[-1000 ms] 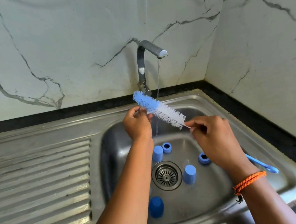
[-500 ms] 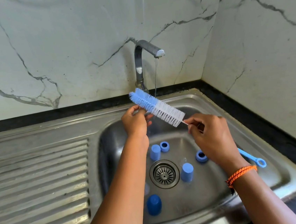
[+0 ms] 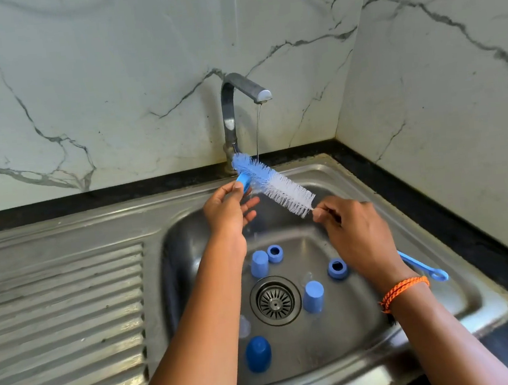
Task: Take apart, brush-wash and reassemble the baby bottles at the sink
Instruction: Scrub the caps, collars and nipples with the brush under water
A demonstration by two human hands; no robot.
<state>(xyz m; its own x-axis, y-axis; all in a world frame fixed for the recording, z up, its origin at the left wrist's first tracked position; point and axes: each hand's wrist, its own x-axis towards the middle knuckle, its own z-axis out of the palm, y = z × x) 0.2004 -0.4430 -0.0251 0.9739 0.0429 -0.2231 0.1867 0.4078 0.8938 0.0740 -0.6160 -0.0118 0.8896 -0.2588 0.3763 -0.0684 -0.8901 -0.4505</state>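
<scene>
Bottle ring (image 3: 243,183) pinched in your left hand (image 3: 228,209); right hand (image 3: 355,233) grips brush (image 3: 274,184). Work bristles under the water stream (image 3: 258,132).

The steel sink basin (image 3: 445,291) lies right of the ribbed steel draining board (image 3: 61,306). The curved metal tap (image 3: 231,107) stands behind it. Blue plastic caps (image 3: 313,296) and rings (image 3: 337,268) lie around the round drain strainer (image 3: 275,300).

Brush handle (image 3: 423,268) partly behind right hand (image 3: 357,234)
</scene>
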